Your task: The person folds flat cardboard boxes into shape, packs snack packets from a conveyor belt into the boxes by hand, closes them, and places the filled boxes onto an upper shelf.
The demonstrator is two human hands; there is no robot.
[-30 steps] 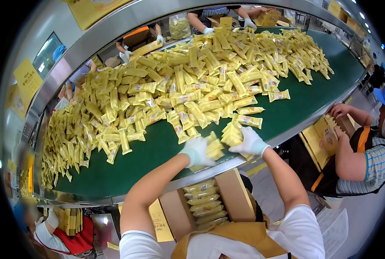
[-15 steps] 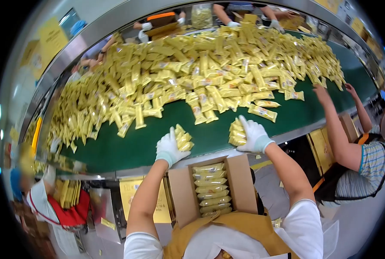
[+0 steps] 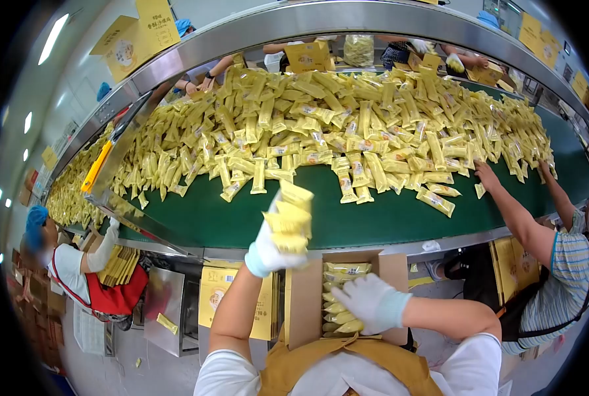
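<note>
My gloved left hand is closed round a stack of several yellow packets, held above the belt's near edge. My gloved right hand reaches over the open cardboard box at my front, palm down on the row of packets inside; its fingers are spread and nothing shows between them. A large heap of yellow wrapped packets covers the far part of the green belt.
A co-worker at the right reaches onto the belt. Another co-worker in a red apron stands at the left. Flat yellow cartons and a metal stand are left of my box. More people work across the belt.
My left hand has lifted its packets and turned them upward. My right hand has moved from the belt to the box and no longer shows its stack. The view has shifted left.
</note>
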